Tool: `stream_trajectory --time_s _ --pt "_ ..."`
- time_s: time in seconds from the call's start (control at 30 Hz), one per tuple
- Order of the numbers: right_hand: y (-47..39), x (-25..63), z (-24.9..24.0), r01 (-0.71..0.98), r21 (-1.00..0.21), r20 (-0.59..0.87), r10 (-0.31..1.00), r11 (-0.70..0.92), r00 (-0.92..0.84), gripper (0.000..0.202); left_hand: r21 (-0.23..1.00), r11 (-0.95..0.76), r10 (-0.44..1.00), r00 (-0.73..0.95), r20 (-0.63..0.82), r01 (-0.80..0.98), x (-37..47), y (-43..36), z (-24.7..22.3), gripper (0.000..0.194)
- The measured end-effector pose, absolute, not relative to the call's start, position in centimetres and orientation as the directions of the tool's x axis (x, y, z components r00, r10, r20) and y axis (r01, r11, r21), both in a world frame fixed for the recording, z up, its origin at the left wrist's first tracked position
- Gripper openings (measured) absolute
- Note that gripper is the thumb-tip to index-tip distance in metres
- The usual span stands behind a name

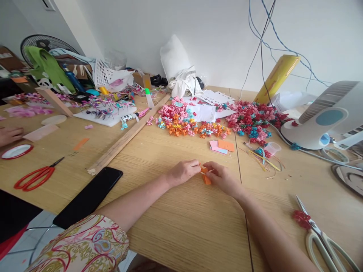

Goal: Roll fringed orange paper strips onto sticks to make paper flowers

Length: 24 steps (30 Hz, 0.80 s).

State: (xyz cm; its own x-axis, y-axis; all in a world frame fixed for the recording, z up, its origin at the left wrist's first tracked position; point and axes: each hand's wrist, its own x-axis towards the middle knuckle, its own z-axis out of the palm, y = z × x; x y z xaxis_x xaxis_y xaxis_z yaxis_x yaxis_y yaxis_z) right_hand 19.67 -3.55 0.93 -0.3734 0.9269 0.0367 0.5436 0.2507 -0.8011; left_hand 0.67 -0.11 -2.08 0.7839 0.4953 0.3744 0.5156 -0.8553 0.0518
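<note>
My left hand (183, 172) and my right hand (222, 176) meet at the middle of the wooden table (176, 226), both pinching a small folded piece of orange paper (205, 176) just above the tabletop. Behind them lie a few small paper squares, orange and pink (221, 146). Farther back spread piles of tiny folded paper flowers: pink, orange and blue ones (184, 121) and red ones (252, 119).
A black phone (89, 196) lies at the left, with red scissors (35, 177) beyond it and a wooden strip (127, 136). White scissors (323, 238) lie at the right near a white fan (326, 117). Another person's hand (10, 135) rests at the far left.
</note>
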Motion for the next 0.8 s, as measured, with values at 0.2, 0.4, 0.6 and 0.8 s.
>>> stream_trajectory --time_s 0.2,0.4,0.6,0.8 --pt "-3.8 19.6 1.2 0.564 -0.812 -0.129 0.899 0.147 -0.419 0.022 0.005 -0.866 0.465 0.803 0.373 0.499 0.6 -0.2 -1.7 0.02" --pt "-4.3 19.3 1.4 0.797 -0.422 0.258 0.9 0.432 -0.351 0.016 0.009 -0.853 0.488 0.79 0.371 0.522 0.7 -0.1 -1.8 0.022" --pt "-4.1 18.4 0.1 0.811 -0.198 0.303 0.821 0.55 -0.483 0.009 0.145 -0.835 0.543 0.752 0.374 0.531 1.1 -0.4 -1.8 0.023" --pt "-3.9 18.6 -0.5 0.795 -0.203 0.351 0.8 0.572 -0.486 0.015 0.236 -0.802 0.596 0.712 0.371 0.548 1.3 -0.6 -1.7 0.018"
